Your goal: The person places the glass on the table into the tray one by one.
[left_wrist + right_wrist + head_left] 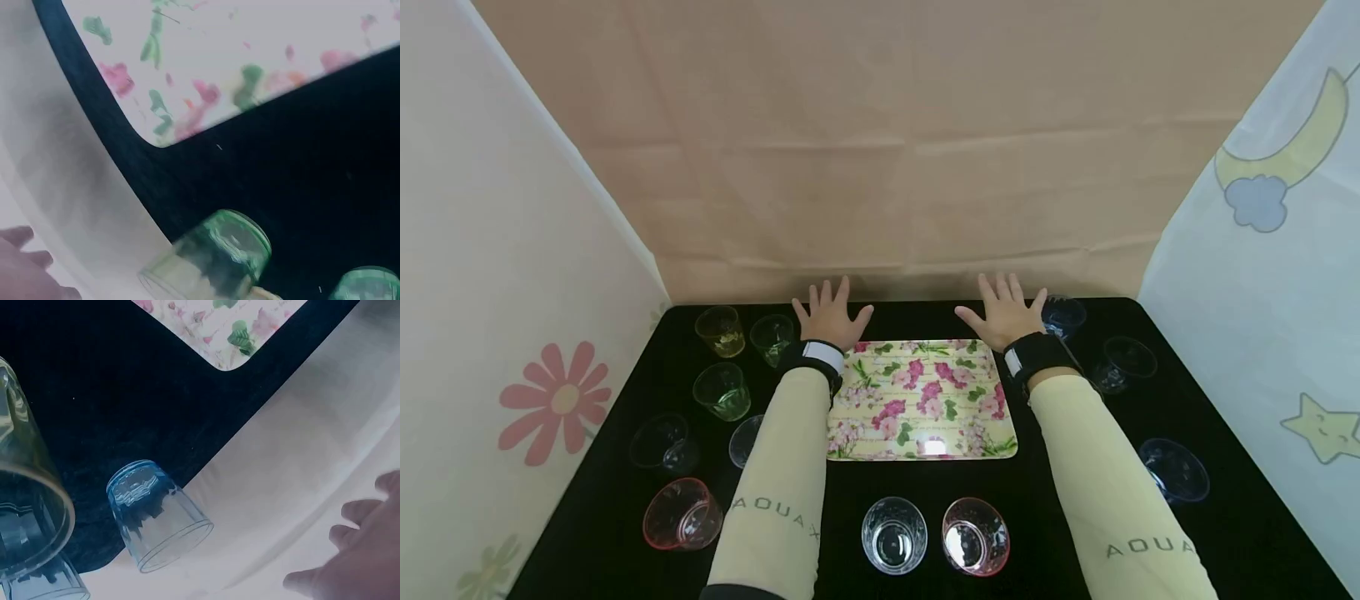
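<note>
Both hands are spread near the table's far edge and hold nothing. My left hand [831, 322] is just beyond the back left corner of a flowered tray [925, 400], to the right of a green glass [772, 337]. My right hand [1006, 320] lies past the tray's back right corner, beside a blue glass [1064, 317]. Whether either hand touches the table cannot be told. The left wrist view has a green glass [215, 256] near the left fingers [39, 259]; in the right wrist view a blue glass [153, 512] stands left of the right fingers [361, 511].
On the left stand a yellow glass [720, 332], another green glass [722, 390], clear glasses and a red-rimmed glass [682, 514]. In front are a clear glass [894, 536] and a pink-rimmed glass [975, 537]. More glasses stand right. Fabric walls [887, 167] surround the black table [850, 496].
</note>
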`<state>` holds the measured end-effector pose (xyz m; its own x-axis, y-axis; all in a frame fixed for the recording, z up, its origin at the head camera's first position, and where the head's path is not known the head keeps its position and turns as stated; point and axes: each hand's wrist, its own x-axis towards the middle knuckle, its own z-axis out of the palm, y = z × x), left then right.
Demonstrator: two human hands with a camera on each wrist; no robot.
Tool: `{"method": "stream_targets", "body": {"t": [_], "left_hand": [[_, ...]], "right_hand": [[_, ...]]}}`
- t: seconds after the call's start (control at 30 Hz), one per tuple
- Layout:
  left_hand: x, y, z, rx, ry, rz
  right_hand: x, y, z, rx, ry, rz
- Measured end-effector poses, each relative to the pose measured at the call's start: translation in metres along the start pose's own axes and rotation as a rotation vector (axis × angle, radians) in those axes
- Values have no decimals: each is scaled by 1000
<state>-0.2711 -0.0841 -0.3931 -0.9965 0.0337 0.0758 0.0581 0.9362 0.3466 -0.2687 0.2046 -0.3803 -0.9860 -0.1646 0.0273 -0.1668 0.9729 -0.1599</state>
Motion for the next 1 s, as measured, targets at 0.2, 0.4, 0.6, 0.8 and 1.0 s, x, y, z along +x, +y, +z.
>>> {"method": "stream_targets", "body": {"t": [0.2,0.4,0.6,0.8,1.0], "left_hand": [[0,12,-8,-148,118,-25],[-9,25,-9,-295,105,-114],[-26,37,-13,-385,80,-197],[-53,45,-12,-522,106,-218],[-75,43,-10,-522,80,-231]], "right_hand": [[-2,-5,-2,33,114,-27],[-17,-20,5,72,210,-20],[-30,-36,5,129,267,-19],[-54,-39,7,139,216,22],[-76,-42,9,68,197,11]]}}
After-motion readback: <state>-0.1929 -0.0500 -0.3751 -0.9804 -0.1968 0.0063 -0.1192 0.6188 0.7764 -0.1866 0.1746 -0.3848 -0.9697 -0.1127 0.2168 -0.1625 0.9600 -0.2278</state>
